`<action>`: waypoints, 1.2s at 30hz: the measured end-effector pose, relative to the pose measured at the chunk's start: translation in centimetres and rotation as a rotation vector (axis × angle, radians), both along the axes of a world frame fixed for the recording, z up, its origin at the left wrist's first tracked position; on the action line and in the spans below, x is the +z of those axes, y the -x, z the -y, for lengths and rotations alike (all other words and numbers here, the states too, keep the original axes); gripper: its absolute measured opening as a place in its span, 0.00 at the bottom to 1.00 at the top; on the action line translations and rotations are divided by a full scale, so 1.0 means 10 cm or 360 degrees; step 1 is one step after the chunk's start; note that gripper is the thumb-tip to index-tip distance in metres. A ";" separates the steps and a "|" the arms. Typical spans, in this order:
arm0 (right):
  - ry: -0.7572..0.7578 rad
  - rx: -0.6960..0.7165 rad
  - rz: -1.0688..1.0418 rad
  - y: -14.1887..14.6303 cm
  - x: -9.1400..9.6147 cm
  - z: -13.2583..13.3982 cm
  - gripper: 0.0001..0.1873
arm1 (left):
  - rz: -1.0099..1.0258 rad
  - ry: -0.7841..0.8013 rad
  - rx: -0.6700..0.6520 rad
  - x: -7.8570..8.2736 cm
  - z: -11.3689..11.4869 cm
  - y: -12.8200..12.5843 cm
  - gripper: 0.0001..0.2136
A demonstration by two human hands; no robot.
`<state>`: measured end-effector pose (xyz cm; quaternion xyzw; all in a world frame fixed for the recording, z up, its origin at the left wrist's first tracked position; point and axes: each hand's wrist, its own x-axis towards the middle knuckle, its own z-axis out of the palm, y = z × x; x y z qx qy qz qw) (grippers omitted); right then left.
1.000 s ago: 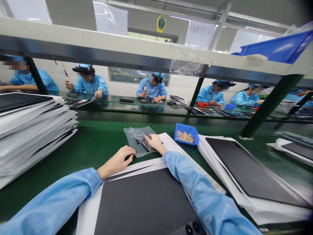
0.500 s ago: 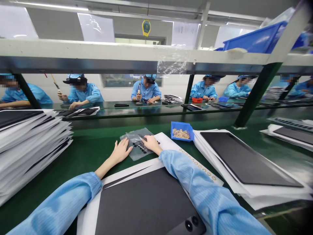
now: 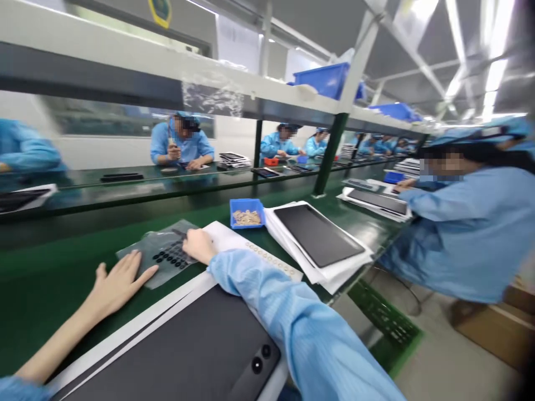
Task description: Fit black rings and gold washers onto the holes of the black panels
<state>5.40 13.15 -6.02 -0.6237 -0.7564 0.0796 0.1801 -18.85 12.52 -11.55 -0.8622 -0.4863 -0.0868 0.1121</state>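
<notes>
A clear plastic bag (image 3: 144, 250) with several small black round parts (image 3: 169, 257) lies on the green bench. My left hand (image 3: 118, 282) rests flat on the bag's near left edge, fingers stretched out. My right hand (image 3: 199, 245) sits on the bag's right side with fingers curled over the black parts; what they pinch is hidden. In front of me lies a dark tablet back cover (image 3: 192, 351) with two camera holes, on a white sheet.
A small blue tray (image 3: 246, 212) of tan parts stands beyond a white strip. Right of it is a stack of white sheets topped by a dark panel (image 3: 318, 234). A co-worker in blue (image 3: 468, 223) sits at right. More workers sit across the belt.
The view has swung to the right, bringing the co-worker into sight. My left hand has spread flat on the bag's edge. My right hand stays on the bag.
</notes>
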 end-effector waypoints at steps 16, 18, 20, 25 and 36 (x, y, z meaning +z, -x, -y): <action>-0.0096 0.0101 0.0266 -0.15 0.02 -0.06 0.17 | -0.0016 0.0020 -0.0022 0.12 0.06 -0.11 0.22; -0.0085 0.0093 0.0278 -0.17 0.01 -0.07 0.17 | 0.0007 0.0099 0.0073 0.19 0.12 -0.20 0.27; -0.0083 0.0087 0.0287 -0.18 0.00 -0.08 0.17 | 0.0042 0.0161 0.0210 0.21 0.15 -0.25 0.34; -0.0120 0.0058 0.0299 -0.22 -0.03 -0.11 0.16 | 0.0114 0.0240 0.0344 0.19 0.17 -0.29 0.41; -0.0168 -0.0007 0.0304 -0.21 -0.04 -0.07 0.17 | 0.0332 -0.0088 0.0084 0.32 0.35 -0.38 0.33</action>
